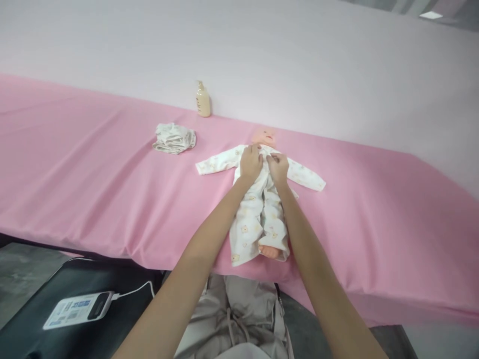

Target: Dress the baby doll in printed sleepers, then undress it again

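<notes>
A baby doll (264, 134) lies on its back on the pink cloth, its head toward the wall. It wears a white baby outfit (245, 230) printed with small bears, sleeves spread to both sides. One foot shows at the right leg opening; the other is covered. My left hand (251, 162) rests on the chest of the outfit, fingers bent and pressed on the fabric near the neckline. Beside it, my right hand (278, 167) pinches the front of the outfit with curled fingers. What lies between the fingertips is too small to make out.
A folded stack of pale cloth (174, 138) lies left of the doll. Behind it a cream pump bottle (202, 100) stands near the wall. The pink cloth (112, 164) drapes over the front edge. Below left, a white device (78, 310) with a cable sits on a black surface.
</notes>
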Action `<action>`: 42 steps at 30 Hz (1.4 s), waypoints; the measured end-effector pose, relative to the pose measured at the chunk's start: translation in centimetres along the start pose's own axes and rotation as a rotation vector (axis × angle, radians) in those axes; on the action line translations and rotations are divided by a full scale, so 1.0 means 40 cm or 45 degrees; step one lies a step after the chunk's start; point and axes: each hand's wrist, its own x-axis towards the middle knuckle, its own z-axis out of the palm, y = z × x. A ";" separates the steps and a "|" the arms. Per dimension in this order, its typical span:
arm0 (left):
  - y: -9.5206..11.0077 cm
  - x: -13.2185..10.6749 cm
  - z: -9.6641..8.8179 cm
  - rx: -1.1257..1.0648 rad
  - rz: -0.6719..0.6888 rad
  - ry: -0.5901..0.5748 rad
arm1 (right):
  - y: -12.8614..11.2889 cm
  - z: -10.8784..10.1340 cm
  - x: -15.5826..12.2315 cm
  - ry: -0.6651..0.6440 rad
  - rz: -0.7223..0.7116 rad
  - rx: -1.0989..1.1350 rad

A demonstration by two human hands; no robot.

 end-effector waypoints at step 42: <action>-0.034 -0.031 -0.004 -0.493 -0.080 -0.040 | -0.009 -0.009 -0.072 0.083 -0.364 -0.373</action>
